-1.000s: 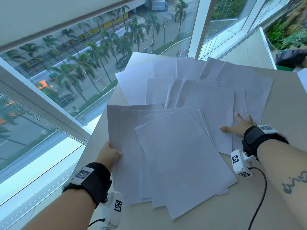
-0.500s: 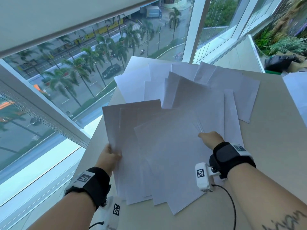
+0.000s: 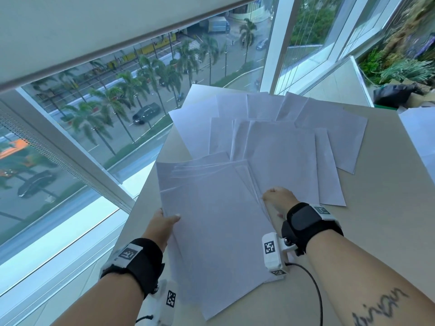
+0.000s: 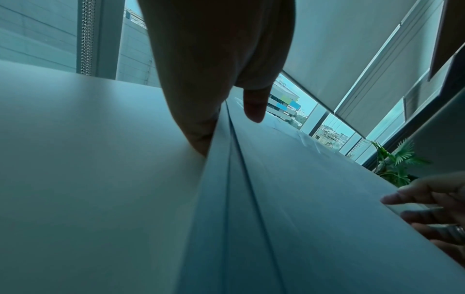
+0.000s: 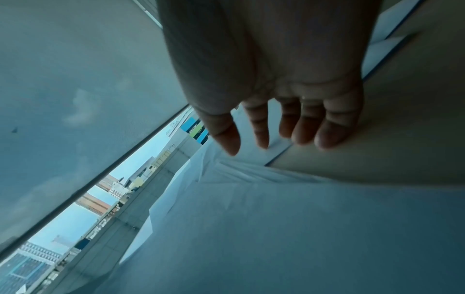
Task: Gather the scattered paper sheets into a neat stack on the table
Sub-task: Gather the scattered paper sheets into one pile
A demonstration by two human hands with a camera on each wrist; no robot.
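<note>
A loose bunch of white paper sheets (image 3: 216, 231) lies fanned at the near left of the beige table (image 3: 381, 231). My left hand (image 3: 164, 222) pinches its left edge, thumb on top and fingers beneath; the left wrist view shows that edge (image 4: 221, 179) running under the left hand (image 4: 214, 79). My right hand (image 3: 277, 198) is set against the bunch's right edge, with its fingers (image 5: 327, 135) fairly straight and pointing down at the paper (image 5: 276, 218). More sheets (image 3: 282, 149) lie spread and overlapping behind the bunch, up to the far edge.
A floor-to-ceiling window (image 3: 94, 137) runs close along the table's left edge. Another white sheet (image 3: 421, 137) lies at the far right. A dark bag (image 3: 395, 95) and plants sit beyond the back right corner. A black cable (image 3: 313, 285) trails from my right wrist.
My right hand slid left from the spread sheets to the bunch's right edge, drawing sheets along. The bunch's fan has narrowed. My left hand kept its hold on the left edge.
</note>
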